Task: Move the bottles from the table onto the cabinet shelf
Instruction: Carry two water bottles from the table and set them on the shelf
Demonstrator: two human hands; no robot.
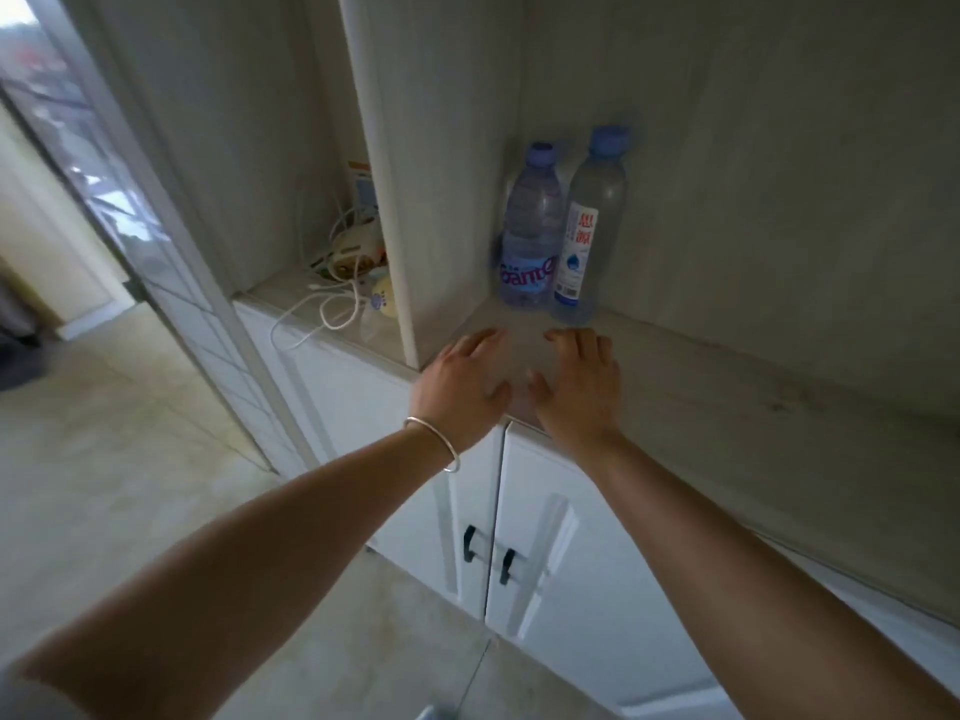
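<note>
Standing upright at shelf (701,366) corner, two bottles (558,236), hands (467,387) nr front edge

Clutter (358,257) behind divider partly hidden.

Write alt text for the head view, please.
Two plastic bottles, a blue-label bottle and a white-label bottle, stand upright together on the cabinet shelf. Left hand and right hand, both open, hold nothing.
</note>
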